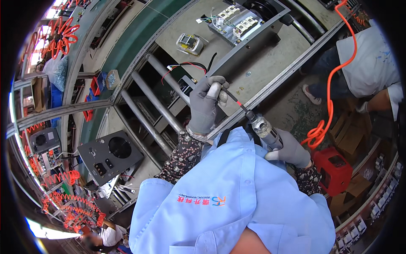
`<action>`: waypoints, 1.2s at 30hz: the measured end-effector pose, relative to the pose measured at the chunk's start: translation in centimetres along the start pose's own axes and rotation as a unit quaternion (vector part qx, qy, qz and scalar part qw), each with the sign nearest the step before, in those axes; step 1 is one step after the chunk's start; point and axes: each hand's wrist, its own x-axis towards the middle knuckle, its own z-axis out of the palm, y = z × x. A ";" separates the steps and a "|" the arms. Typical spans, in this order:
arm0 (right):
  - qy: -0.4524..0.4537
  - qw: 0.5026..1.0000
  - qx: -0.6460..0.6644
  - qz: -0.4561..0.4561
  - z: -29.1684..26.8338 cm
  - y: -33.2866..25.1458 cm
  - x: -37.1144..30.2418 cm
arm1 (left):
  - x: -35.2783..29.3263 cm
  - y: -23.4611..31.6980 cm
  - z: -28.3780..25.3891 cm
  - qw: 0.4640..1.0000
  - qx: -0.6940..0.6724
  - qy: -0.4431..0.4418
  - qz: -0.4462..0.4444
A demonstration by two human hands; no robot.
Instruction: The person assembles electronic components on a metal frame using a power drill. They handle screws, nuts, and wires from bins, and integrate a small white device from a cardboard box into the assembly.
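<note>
We look down on a factory assembly line, where a grey tabletop [270,63] runs between metal rails and bare rollers [156,106] show in a gap to its left. Our right hand [292,150], in a grey glove, is wrapped tightly around the metal body of a powered screwdriver [261,126], held close to our chest at the near edge of the tabletop. Its thin dark bit [232,98] slants up and to the left. Our left hand [206,103], also in a grey glove, is closed around the tip of that bit, the fingers curled in over it; we cannot tell whether a screw sits between them. Both hands hover just above the tabletop's near rail.

Beyond the left hand lies a long grey metal case [249,31] with white connector blocks [237,19] on its far end, and red and black wires [186,67] trail from its near end. A small clear plastic box [189,43] sits on the tabletop left of the case. An orange coiled hose [327,110] hangs down on the right, ending above a red plastic stool [336,169]. Another person in a light shirt [372,59] stands at the far right. On the near left, a dark grey unit with a round fan grille [108,154] rests on the line.
</note>
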 end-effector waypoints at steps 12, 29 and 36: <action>0.164 0.981 -0.090 0.055 -0.8 4.3 4.5 | 5.7 -1.2 -7.7 0.940 0.285 0.090 0.164; 0.236 0.937 -0.252 0.044 -1.9 4.6 6.5 | 7.3 -0.5 -6.8 0.964 0.262 0.024 0.032; 0.241 0.951 -0.173 0.087 -1.2 2.4 5.9 | 17.5 -0.8 -9.6 0.786 0.591 0.171 0.057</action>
